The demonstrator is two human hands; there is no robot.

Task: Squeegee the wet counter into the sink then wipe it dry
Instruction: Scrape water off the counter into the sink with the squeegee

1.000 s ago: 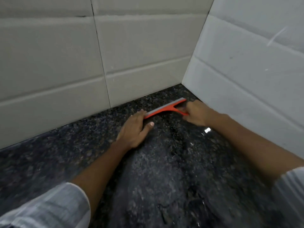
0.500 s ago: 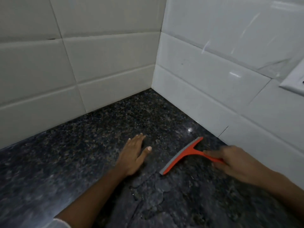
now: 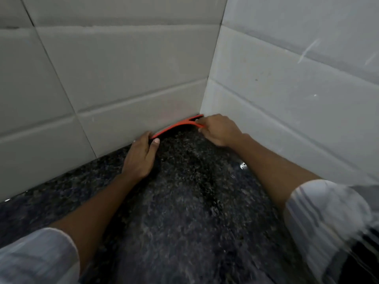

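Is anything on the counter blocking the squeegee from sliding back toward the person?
Nothing visible does. The squeegee sits in the corner by the tiled wall, the right hand on its handle and the left hand at its other end. The counter toward the person looks bare. No sink is in view.

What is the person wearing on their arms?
Both arms wear loose sleeves of pale cloth with faint grey stripes, pushed up so the forearms are bare: the left sleeve and the right sleeve. The left hand and right hand wear no gloves. No rings or watch show.
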